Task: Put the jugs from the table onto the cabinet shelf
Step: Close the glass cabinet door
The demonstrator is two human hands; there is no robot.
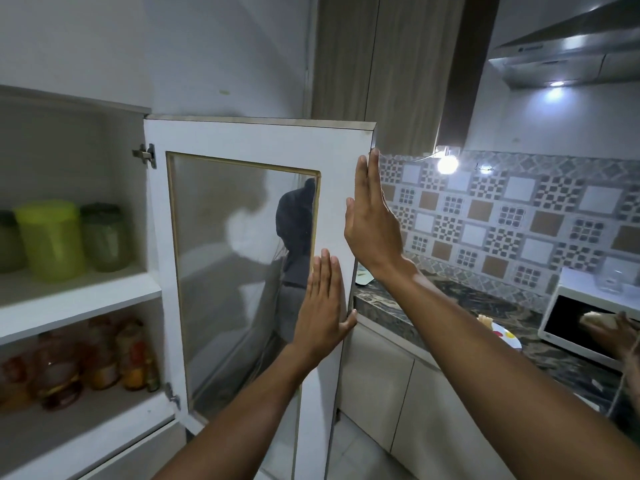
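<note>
A white cabinet door (263, 136) with a glass pane stands swung open in front of me. My left hand (323, 306) lies flat against the door's right frame, fingers straight, thumb hooked round the edge. My right hand (372, 223) is higher, fingers extended along the same free edge. Neither hand holds anything. On the upper cabinet shelf (79, 299) at the left stand a lime-green jug (50, 239) and two greenish lidded containers (105, 237) beside it. No table is in view.
The lower shelf (69, 431) holds several bottles and jars (104, 355). To the right runs a dark marble counter (485, 306) with a white microwave (588, 327) and a plate (505, 336). A range hood (568, 57) hangs above the patterned tile wall.
</note>
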